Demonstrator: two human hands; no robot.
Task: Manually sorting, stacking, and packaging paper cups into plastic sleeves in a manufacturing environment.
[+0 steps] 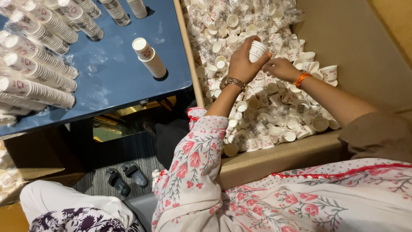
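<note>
While my left hand [241, 61] curls round a small white paper cup [258, 50], thumb and fingers closed on its wall and its open mouth tipped toward my right hand [280, 68], I hold it just above the heap in the big cardboard box [274, 157]. My right hand sits just beside it, fingers bunched low over the loose cups [257, 124]; whether they pinch one I cannot tell, since the fingertips are hidden among the pile.

To do this well I judge the grip should stay light: the thin paper wall would dent under a hard squeeze, so I would hold near the rolled rim, where the cup is stiffest, and keep mouth and base in line with any cup that meets it, so the tapers slide together without creasing.

These cups are short tapered cones, matt white with a reddish print, lying at every angle and mixed with crinkly clear plastic wrap. Left of the box, the glossy dark blue table [111, 77] carries long nested stacks [38, 56] lying in rows, some sleeved in clear film, and one short stack [149, 57] lying alone. A metal watch [234, 81] circles my left wrist, an orange band [301, 78] my right
</note>
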